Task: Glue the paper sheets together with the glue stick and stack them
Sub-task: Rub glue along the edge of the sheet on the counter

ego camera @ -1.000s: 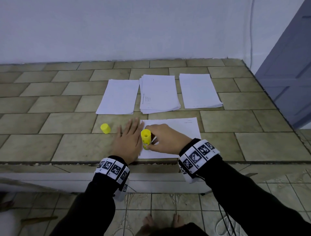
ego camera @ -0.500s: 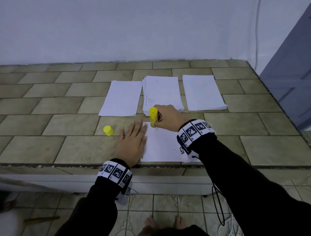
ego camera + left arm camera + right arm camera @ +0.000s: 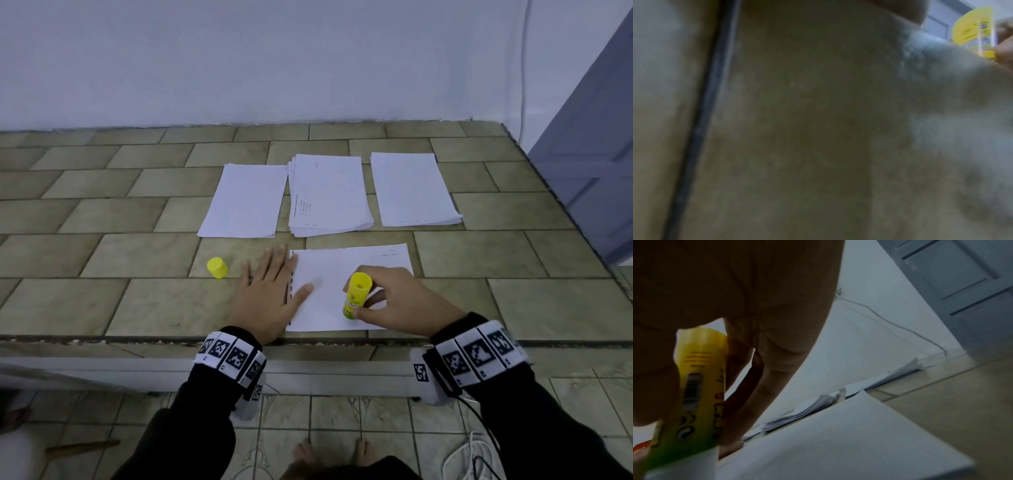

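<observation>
**Glue Stick on Near Sheet**

I see the right hand (image 3: pixel 404 301) clamped around the yellow glue stick (image 3: pixel 356 295), fingers curled, with the stick's lower end on the near paper sheet (image 3: pixel 346 270) at the bench (image 3: pixel 102 260) front edge. The left hand (image 3: pixel 269 298) lies flat, fingers straight, pressing the sheet's left edge. The yellow cap (image 3: pixel 217 267) stands left of it. Three paper stacks (image 3: pixel 329 195) lie behind.

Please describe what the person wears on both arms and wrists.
Both arms are in black long sleeves. Each wrist carries a white band of black square code markers: left wrist band, right wrist band. A thin black cable runs from the right band. The hands are bare.
</observation>
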{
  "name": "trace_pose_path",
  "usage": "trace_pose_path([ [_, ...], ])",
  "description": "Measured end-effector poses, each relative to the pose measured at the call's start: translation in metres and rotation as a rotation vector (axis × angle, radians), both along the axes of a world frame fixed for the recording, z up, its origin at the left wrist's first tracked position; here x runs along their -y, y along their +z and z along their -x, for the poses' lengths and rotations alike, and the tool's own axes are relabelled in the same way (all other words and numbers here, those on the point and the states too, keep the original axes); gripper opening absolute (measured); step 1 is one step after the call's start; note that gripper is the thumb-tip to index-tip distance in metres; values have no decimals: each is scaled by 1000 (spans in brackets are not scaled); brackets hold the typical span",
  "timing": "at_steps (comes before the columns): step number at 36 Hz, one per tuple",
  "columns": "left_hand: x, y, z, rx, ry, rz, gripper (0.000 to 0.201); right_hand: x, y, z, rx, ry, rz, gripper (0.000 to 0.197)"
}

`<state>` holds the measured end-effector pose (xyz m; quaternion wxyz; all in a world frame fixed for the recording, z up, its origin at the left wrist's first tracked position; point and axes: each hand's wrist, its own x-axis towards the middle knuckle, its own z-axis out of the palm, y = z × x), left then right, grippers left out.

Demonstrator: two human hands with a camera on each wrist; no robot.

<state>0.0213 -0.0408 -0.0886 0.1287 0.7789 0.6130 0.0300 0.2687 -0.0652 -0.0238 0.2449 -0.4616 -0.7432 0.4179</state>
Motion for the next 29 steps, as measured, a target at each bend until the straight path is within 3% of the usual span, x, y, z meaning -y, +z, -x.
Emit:
trace_pose_path([
  [4,-1,2,-2,-69,-8,9,110,4,-3,-1,6,21,-32,12],
  [10,-2,-1,-2,-73,-11,-13,113,-7,2,3,76,72,-104,9],
  [23,-2,0,-2,-94,-8,-17,108,-70,7,13,252,-92,-143,16],
  [29,-1,-1,-2,-97,-10,-22,107,-53,6,5,136,-159,-148,10],
])
